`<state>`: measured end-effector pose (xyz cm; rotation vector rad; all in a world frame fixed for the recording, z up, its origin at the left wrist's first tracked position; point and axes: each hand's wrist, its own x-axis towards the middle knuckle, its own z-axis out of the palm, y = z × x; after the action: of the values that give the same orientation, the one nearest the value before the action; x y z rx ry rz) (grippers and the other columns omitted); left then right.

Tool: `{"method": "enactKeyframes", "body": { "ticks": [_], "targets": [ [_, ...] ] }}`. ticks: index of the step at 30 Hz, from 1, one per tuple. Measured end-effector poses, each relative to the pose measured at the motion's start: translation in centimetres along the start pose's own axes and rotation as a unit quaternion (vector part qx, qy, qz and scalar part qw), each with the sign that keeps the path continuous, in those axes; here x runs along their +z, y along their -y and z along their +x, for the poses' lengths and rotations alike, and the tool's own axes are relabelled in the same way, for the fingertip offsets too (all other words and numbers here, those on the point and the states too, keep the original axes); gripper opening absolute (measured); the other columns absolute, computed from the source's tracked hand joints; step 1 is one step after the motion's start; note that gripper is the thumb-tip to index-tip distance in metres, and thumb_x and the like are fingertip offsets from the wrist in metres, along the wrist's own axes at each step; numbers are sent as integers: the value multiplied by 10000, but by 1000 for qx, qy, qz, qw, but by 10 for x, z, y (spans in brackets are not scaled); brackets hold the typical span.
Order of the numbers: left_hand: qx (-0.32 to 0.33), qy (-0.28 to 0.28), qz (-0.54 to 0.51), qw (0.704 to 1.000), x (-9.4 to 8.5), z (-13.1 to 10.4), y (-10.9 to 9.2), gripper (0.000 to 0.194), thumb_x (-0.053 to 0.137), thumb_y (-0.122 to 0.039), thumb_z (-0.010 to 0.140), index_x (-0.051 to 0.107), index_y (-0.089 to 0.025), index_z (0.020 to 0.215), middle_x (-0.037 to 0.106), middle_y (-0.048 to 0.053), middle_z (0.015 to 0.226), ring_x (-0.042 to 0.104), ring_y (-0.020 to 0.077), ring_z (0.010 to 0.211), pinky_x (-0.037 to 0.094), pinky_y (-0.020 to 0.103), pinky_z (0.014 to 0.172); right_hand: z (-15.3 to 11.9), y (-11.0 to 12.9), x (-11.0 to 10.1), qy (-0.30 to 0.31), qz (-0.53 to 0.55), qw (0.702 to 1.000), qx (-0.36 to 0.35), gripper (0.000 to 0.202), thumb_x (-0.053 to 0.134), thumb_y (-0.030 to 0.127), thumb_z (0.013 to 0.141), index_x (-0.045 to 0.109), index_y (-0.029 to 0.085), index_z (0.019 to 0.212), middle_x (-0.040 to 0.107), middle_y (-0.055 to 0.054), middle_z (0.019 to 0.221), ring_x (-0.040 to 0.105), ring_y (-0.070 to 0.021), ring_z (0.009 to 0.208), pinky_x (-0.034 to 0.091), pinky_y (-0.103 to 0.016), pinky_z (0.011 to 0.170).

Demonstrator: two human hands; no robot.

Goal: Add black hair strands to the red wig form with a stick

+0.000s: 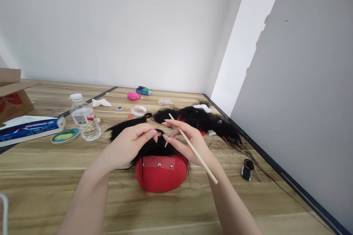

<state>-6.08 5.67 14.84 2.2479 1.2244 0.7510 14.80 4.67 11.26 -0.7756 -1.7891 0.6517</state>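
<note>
A red rounded form (161, 180) sits on the table in front of me, with several silver pins along a see-through strip near its top. Black hair (156, 148) covers its far side, and a few strands fall over the red surface. My left hand (129, 143) is above the hair, thumb and fingers pinched on a dark lock of it. Close by on the right, my right hand (190, 141) holds a thin light wooden stick (197, 154), which slants across the hand. Its thumb and fingertips point at the same lock; their exact contact is hard to make out.
Loose black hair (217, 126) with red parts spreads at the right back. Car keys (247, 170) lie at right. To the left stand a water bottle (88, 125), a blue box (33, 129) and a cardboard box (16, 99). Pink yarn (133, 96) and a white roll (138, 110) lie farther back.
</note>
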Motion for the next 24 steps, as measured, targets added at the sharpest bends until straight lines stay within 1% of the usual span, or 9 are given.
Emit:
{"method": "enactKeyframes", "body": {
  "ticks": [2, 5, 8, 10, 13, 17, 21, 24],
  "targets": [
    [12, 1, 0, 1000, 5, -1, -3, 363, 368, -467, 943, 600, -204, 849, 658, -13, 875, 582, 161, 849, 449, 263, 798, -2, 2, 3, -6, -38, 999, -19, 317, 611, 228, 866, 658, 243, 1179, 703, -67, 1120, 671, -173, 841, 532, -329, 833],
    [31, -8, -2, 999, 10, -3, -9, 336, 366, -432, 956, 578, -207, 825, 642, -22, 881, 563, 149, 846, 430, 250, 781, -3, 4, 3, -30, -78, 996, -34, 211, 582, 202, 886, 737, 235, 1025, 746, -57, 986, 688, -194, 858, 534, -318, 812],
    [40, -40, 5, 998, 9, -3, -13, 324, 369, -405, 959, 562, -204, 794, 631, -23, 865, 551, 144, 827, 419, 248, 773, -3, 8, -4, -59, -108, 992, -37, 167, 602, 188, 871, 757, 221, 925, 758, -53, 895, 698, -189, 788, 544, -297, 744],
    [44, -64, 11, 997, 8, -4, -14, 334, 366, -398, 957, 565, -203, 773, 623, -20, 833, 548, 146, 796, 417, 252, 756, -4, 11, -11, -66, -133, 988, -36, 165, 596, 173, 864, 755, 211, 886, 759, -52, 858, 700, -189, 769, 546, -295, 727],
    [48, -86, 4, 995, 7, -6, -14, 345, 368, -394, 951, 562, -208, 735, 612, -23, 761, 551, 146, 740, 414, 251, 706, -5, 14, -20, -75, -169, 982, -29, 180, 577, 160, 859, 751, 204, 869, 758, -51, 853, 699, -191, 787, 543, -303, 748],
    [37, -112, 2, 993, 6, -6, -11, 317, 385, -383, 934, 546, -215, 719, 581, -30, 667, 532, 147, 646, 395, 248, 619, -5, 13, -32, -96, -202, 975, 1, 163, 591, 173, 849, 752, 198, 858, 757, -42, 842, 700, -187, 782, 540, -298, 763],
    [50, -162, 21, 985, 4, -4, -6, 294, 400, -370, 925, 565, -216, 737, 610, -22, 734, 541, 156, 708, 396, 252, 662, -6, 16, -42, -111, -252, 961, 20, 131, 614, 189, 839, 744, 193, 820, 762, -38, 844, 706, -192, 795, 536, -289, 758],
    [54, -172, 14, 984, 4, -3, -6, 281, 396, -351, 933, 575, -216, 764, 610, -17, 781, 548, 161, 763, 399, 257, 703, -10, 26, -45, -101, -270, 957, 41, 112, 629, 226, 847, 736, 200, 833, 762, -27, 855, 707, -189, 802, 531, -277, 748]
  ]
}}
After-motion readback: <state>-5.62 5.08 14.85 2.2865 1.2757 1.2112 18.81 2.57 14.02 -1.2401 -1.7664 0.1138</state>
